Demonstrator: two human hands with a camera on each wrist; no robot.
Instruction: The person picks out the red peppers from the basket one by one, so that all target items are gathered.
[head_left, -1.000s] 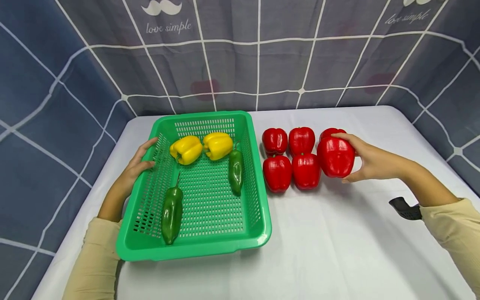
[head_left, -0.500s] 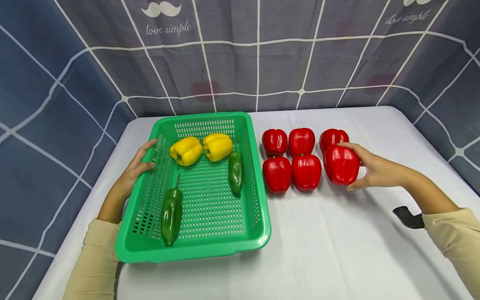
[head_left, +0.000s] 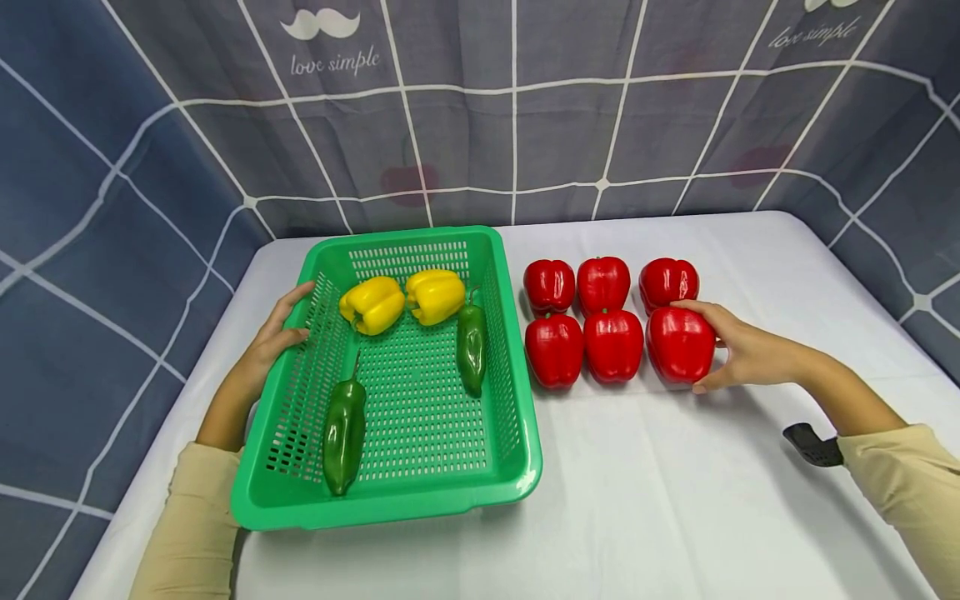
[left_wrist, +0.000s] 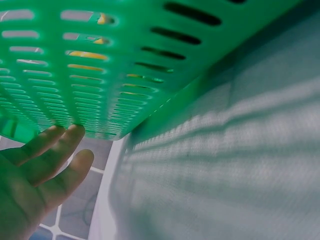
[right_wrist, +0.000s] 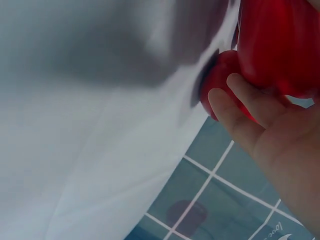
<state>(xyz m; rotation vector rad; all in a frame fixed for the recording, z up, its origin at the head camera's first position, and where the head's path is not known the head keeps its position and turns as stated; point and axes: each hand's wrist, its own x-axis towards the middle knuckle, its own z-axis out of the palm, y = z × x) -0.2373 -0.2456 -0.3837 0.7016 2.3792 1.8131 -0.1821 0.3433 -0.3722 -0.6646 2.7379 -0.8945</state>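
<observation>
My right hand (head_left: 738, 350) holds a red bell pepper (head_left: 681, 343) in the front row, its thumb at the near side and a finger over the far side. In the right wrist view that pepper (right_wrist: 280, 45) rises beside the fingers, and part of another red pepper (right_wrist: 220, 82) shows behind them. My left hand (head_left: 266, 346) rests at the left rim of a green plastic basket (head_left: 390, 508), fingers extended. The left wrist view shows straight fingers (left_wrist: 60, 150) against the slotted outer wall. Two yellow bell peppers (head_left: 372, 305) and two long green peppers (head_left: 345, 435) lie inside the basket.
Several other red bell peppers (head_left: 603, 285) stand in two rows right of the basket on the white tablecloth (head_left: 600, 500). Grey gridded curtain (head_left: 480, 125) encloses the table at the back and sides. A black strap end (head_left: 813, 446) juts from the right sleeve.
My right hand has moved the red pepper toward me and down into line with the front row, uncovering the back-row pepper behind it. The left hand stays at the basket rim.
</observation>
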